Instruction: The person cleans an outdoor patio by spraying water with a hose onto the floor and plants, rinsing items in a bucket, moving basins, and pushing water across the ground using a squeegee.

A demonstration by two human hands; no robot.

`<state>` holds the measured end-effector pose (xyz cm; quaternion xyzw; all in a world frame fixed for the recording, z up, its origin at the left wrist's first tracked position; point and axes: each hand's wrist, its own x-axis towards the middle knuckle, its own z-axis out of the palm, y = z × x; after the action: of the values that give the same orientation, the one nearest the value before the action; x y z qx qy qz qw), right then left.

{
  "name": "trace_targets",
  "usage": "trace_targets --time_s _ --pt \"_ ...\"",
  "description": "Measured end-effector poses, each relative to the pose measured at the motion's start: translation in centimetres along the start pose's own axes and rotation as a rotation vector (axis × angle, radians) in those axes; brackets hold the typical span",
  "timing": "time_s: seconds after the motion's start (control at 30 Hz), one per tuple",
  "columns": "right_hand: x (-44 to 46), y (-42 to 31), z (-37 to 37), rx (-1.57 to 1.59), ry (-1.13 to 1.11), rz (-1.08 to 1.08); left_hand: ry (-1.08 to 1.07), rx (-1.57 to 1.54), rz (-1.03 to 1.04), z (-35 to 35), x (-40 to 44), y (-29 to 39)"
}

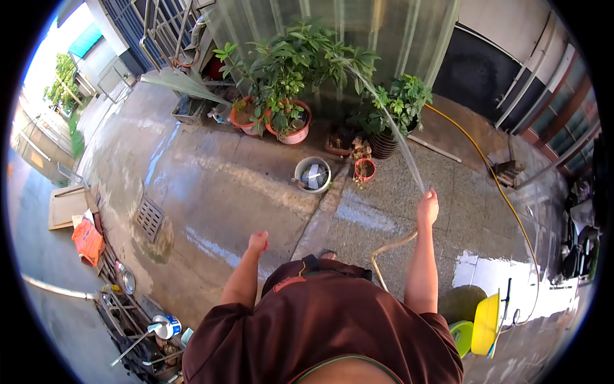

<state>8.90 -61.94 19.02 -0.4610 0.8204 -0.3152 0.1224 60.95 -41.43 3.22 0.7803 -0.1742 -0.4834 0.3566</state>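
Observation:
My right hand point(428, 208) is raised out in front and closed around the end of a beige garden hose point(390, 246). From that hand a jet of water point(406, 153) arcs up and away toward the leafy potted plants point(288, 77) by the wall. My left hand point(258, 243) hangs apart from everything, fingers curled into a loose fist, with nothing visible in it. Beyond it on the ground stands a pale bucket point(313, 175) with whitish objects inside. A small red pot point(364, 169) sits right of the bucket, below a bushy plant point(400, 105) in a dark ribbed pot.
A yellow hose point(476, 147) curves across the paving at right. Near my right side are a yellow basin point(485, 323) and a green one point(462, 338). A drain grate point(149, 219) and an orange bag point(88, 240) lie to the left. The ground has wet patches.

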Motion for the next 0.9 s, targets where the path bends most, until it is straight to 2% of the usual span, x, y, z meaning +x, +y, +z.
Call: trace_targets --time_s 0.07,0.17,0.2,0.4,0.53,0.67,0.8,0.9 --pt "-1.6 -0.3 -0.2 -0.071 -0.104 0.037 0.006 -0.012 0.013 -0.1 0.5 -0.7" --pt "-3.6 0.9 1.7 -0.090 -0.122 -0.003 0.020 0.013 0.001 -0.7 0.8 -1.3" --pt "-3.7 0.6 1.3 -0.058 -0.165 0.045 0.025 0.027 -0.009 -0.9 0.9 -1.2" --pt "-0.7 -0.7 -2.1 0.125 0.063 0.018 0.015 0.000 -0.057 -1.4 1.0 -0.6" --pt "0.7 0.5 -2.6 -0.037 0.007 0.108 -0.029 0.005 -0.036 -0.6 1.0 0.0" --pt "0.5 0.3 -2.4 -0.069 -0.010 0.066 -0.052 0.022 -0.053 0.2 0.0 0.6" --pt "0.1 -4.1 -4.3 0.029 0.031 -0.033 -0.039 0.009 -0.052 -0.7 0.6 -0.5" --pt "0.3 -4.8 -4.0 -0.018 -0.013 -0.057 -0.015 0.020 -0.067 -0.9 1.2 -0.6"
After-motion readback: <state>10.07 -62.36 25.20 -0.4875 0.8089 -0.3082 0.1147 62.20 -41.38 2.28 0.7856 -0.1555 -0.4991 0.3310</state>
